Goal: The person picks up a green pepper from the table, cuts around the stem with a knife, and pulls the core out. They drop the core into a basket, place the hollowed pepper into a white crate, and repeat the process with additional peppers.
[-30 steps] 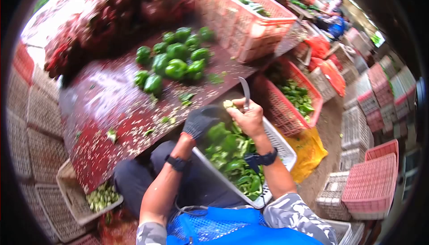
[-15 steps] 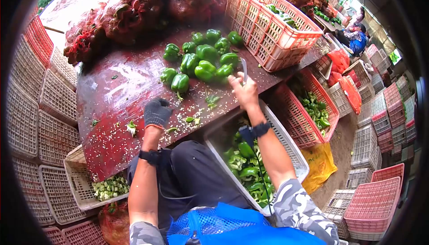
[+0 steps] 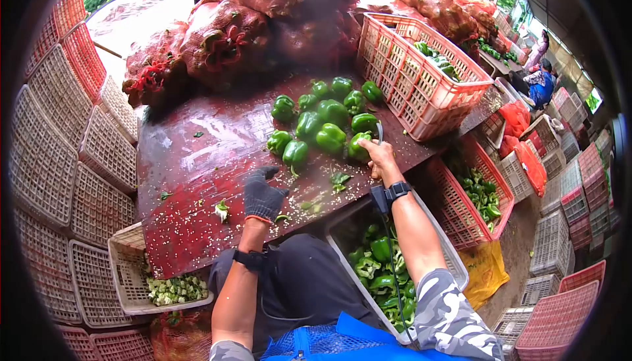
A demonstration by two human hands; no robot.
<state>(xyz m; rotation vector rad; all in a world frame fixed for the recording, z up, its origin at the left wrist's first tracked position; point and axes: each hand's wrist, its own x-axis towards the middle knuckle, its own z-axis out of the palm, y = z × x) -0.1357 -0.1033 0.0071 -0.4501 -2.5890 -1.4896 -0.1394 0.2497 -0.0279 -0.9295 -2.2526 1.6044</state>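
Hands apart: left hand [image 3: 264, 195], gloved, half-curled with nothing in it, above desk [image 3: 172, 170]; right hand [image 3: 383, 161] clamped on knife [image 3: 380, 132], thumb at nearest pepper [image 3: 358, 148], contact unclear. Other peppers [image 3: 331, 138] bunched beyond, likely for short reach. Crate [image 3: 455, 257] of cut pieces [image 3: 382, 250] by knees [image 3: 299, 262], presumably same reason.

Grey knitted glove [image 3: 263, 201], orange-edged, on the left hand [image 3: 264, 196]; black wristbands [image 3: 249, 260] at seven and four o'clock; thin black cable [image 3: 395, 275] at five; grey-white camouflage sleeves [image 3: 451, 311]; blue mesh vest [image 3: 329, 346] at six; dark trousers [image 3: 306, 272].
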